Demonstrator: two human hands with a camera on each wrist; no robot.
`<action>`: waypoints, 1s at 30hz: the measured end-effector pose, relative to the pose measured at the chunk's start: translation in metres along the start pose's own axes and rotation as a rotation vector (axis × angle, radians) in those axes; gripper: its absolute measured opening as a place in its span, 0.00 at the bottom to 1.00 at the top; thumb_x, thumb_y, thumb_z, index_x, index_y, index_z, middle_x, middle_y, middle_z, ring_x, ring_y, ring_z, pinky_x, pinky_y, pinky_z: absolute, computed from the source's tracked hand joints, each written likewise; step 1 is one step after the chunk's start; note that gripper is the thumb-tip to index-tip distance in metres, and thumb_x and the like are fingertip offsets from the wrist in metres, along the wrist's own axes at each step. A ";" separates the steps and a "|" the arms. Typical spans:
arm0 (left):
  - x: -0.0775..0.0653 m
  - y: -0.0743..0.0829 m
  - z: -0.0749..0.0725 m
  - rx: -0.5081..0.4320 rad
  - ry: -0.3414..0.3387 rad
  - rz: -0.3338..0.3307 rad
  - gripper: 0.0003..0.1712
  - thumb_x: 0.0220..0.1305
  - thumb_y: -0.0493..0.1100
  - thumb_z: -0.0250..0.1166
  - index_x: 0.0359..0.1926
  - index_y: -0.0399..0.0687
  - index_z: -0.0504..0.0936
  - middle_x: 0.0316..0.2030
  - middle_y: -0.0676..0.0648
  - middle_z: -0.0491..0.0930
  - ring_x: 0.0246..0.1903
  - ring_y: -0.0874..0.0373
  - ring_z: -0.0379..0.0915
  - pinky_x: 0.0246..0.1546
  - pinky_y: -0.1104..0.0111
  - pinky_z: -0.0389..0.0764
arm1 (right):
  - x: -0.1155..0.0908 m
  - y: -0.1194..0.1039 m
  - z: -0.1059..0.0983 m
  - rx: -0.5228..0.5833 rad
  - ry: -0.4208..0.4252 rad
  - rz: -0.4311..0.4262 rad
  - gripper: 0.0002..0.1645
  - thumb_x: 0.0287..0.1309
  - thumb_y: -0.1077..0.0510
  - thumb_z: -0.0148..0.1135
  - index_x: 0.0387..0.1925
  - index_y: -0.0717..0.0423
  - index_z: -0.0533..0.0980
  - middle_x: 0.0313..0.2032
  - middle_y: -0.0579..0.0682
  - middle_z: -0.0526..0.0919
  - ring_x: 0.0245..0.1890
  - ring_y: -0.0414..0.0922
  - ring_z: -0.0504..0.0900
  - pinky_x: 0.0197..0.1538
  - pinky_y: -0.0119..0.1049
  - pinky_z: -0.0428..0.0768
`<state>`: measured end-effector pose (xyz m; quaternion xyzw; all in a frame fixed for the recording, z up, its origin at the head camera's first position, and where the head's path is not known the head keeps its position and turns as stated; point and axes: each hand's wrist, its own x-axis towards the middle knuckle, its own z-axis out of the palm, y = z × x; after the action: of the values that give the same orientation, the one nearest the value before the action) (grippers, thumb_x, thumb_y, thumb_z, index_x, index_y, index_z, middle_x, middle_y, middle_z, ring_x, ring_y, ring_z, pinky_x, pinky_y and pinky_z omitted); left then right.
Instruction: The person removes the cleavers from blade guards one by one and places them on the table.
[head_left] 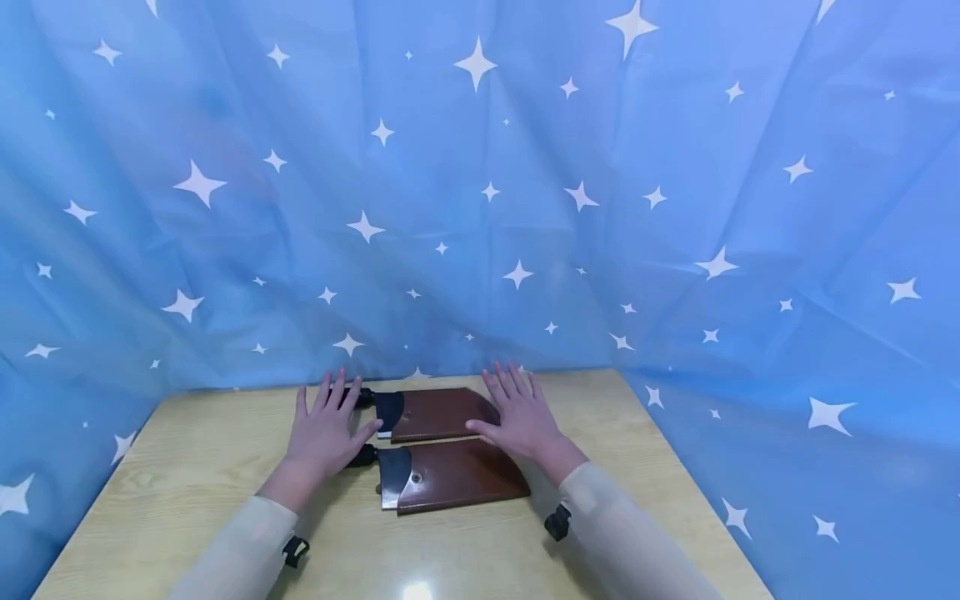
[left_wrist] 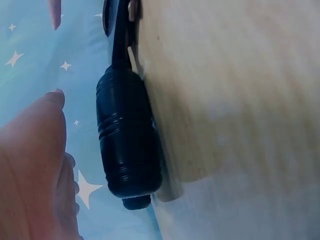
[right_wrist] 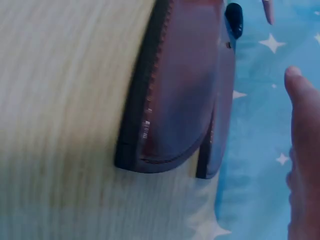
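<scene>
Sheath [head_left: 438, 414] is lying behind nearer brown sheath [head_left: 468, 477] on table [head_left: 217, 475]; left hand [head_left: 324, 433] is extending straight fingers near black handles [head_left: 364, 456], right hand [head_left: 525, 421] likewise near tips; hands apart.

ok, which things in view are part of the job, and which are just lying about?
Likely the job, by the outspread left grip and right grip:
- near sheathed blade
- far sheathed blade

Not the job, just setting or worn:
- wooden table
- starry curtain
- black wrist straps
</scene>
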<state>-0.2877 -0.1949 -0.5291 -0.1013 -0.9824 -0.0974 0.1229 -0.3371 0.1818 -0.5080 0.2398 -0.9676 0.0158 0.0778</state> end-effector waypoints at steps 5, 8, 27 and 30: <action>0.002 0.001 -0.003 -0.012 0.014 0.045 0.55 0.80 0.75 0.55 0.89 0.46 0.53 0.88 0.36 0.42 0.87 0.35 0.34 0.81 0.30 0.35 | -0.001 0.002 -0.003 0.015 0.014 -0.026 0.65 0.71 0.14 0.47 0.91 0.49 0.48 0.89 0.56 0.45 0.89 0.58 0.40 0.85 0.66 0.45; 0.002 0.001 -0.003 -0.009 0.006 0.067 0.55 0.80 0.75 0.55 0.90 0.47 0.52 0.89 0.37 0.40 0.87 0.36 0.33 0.81 0.31 0.36 | -0.002 0.004 0.000 0.028 0.009 -0.039 0.66 0.71 0.13 0.46 0.91 0.50 0.49 0.89 0.56 0.45 0.89 0.58 0.40 0.84 0.66 0.46; -0.029 0.004 0.005 -0.034 -0.021 0.129 0.54 0.77 0.74 0.60 0.88 0.47 0.59 0.87 0.37 0.52 0.85 0.34 0.46 0.80 0.30 0.42 | -0.030 -0.007 0.015 0.094 0.029 -0.160 0.64 0.69 0.13 0.50 0.89 0.49 0.59 0.87 0.57 0.56 0.86 0.60 0.54 0.82 0.64 0.59; -0.037 0.006 0.006 -0.046 -0.030 0.142 0.53 0.76 0.71 0.65 0.87 0.46 0.62 0.86 0.37 0.55 0.84 0.34 0.51 0.79 0.29 0.48 | -0.036 -0.010 0.018 0.106 0.004 -0.168 0.64 0.68 0.12 0.51 0.89 0.48 0.58 0.87 0.57 0.57 0.86 0.60 0.54 0.82 0.63 0.60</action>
<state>-0.2529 -0.1942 -0.5435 -0.1750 -0.9719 -0.1097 0.1126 -0.3038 0.1879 -0.5312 0.3239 -0.9417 0.0609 0.0682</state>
